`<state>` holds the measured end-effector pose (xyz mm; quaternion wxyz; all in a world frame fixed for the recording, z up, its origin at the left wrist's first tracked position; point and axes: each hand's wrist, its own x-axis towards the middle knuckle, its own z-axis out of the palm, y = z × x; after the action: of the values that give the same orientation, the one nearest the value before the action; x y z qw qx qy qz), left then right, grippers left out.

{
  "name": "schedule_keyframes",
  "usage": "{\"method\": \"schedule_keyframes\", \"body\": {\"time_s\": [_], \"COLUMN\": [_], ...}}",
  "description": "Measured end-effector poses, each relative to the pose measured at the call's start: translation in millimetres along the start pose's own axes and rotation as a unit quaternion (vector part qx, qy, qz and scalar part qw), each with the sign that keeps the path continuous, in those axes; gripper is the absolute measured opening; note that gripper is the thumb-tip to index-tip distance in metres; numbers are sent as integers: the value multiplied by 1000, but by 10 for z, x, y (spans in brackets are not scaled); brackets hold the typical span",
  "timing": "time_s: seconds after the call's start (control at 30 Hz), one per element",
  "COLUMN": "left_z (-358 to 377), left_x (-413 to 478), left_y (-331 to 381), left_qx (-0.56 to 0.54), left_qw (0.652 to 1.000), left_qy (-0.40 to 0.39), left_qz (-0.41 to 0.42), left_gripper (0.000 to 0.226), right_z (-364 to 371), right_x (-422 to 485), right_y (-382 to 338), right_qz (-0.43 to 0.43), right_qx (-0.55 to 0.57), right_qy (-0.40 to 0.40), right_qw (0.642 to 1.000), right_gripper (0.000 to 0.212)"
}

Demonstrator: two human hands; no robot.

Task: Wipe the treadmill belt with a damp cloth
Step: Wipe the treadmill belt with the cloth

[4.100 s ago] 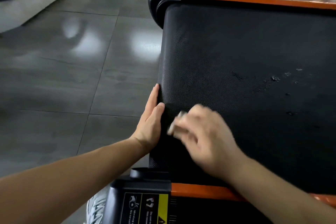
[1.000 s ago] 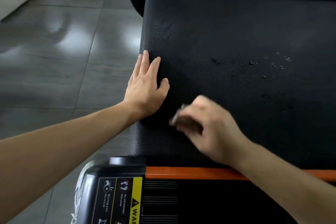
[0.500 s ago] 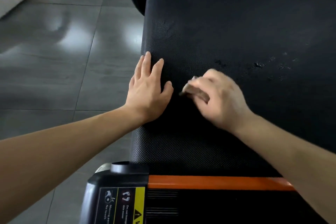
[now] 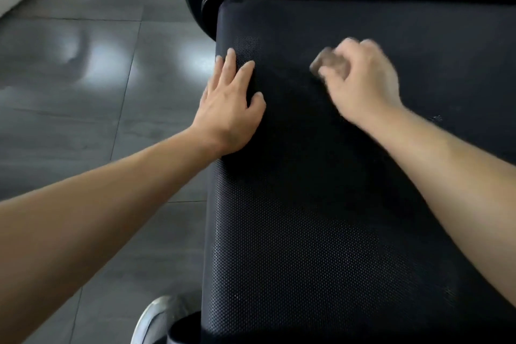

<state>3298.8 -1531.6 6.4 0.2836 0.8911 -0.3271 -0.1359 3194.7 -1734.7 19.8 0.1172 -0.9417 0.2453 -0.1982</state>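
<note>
right grip (image 4: 360, 84) curled round cloth (image 4: 324, 63) at fingertips | left grip (image 4: 229, 109) flat on belt (image 4: 307, 232)

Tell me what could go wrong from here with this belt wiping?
The left hand presses flat at the edge of the belt; if the belt slides, it may slip off. The right hand grips only a small bunched cloth, so strips may be missed. Drips could make the glossy floor slippery.

Left hand (image 4: 227, 109) lies flat at the belt (image 4: 307, 246) edge; right hand (image 4: 363, 84) grips a blurred cloth (image 4: 325, 63) on it.
</note>
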Motion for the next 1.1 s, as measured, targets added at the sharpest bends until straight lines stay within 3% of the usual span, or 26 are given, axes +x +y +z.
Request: {"method": "schedule_keyframes", "body": {"time_s": [0.07, 0.2, 0.27, 0.43, 0.63, 0.83, 1.0, 1.1], "left_z": [51, 69, 52, -58, -19, 44, 45, 44], "left_x": [-6, 8, 26, 282, 608, 596, 591, 600], "left_y": [-20, -42, -34, 7, 18, -38, -26, -23], "left_qx": [-10, -6, 1, -12, 3, 4, -5, 3], "left_qw": [1000, 1000, 1000, 1000, 1000, 999, 999, 999], "left_qy": [4, 9, 7, 19, 5, 37, 41, 40], "left_qz": [1, 6, 5, 15, 19, 34, 30, 28], "left_gripper": [62, 70, 65, 54, 62, 65, 70, 66], "right_z": [74, 72, 71, 234, 294, 415, 422, 455], "right_x": [159, -246, -139, 735, 485, 1265, 948, 1224], "right_y": [-40, -310, -228, -9, -209, -45, -225, -161], "right_qz": [43, -110, -134, 52, -97, 33, -63, -27], "right_qx": [0, 86, 77, -11, 65, 16, 42, -13], "right_qy": [2, -50, -68, 6, -48, 9, -45, 2], "right_qw": [999, 989, 986, 999, 992, 999, 996, 1000], "right_gripper": [23, 26, 28, 26, 24, 27, 28, 26]}}
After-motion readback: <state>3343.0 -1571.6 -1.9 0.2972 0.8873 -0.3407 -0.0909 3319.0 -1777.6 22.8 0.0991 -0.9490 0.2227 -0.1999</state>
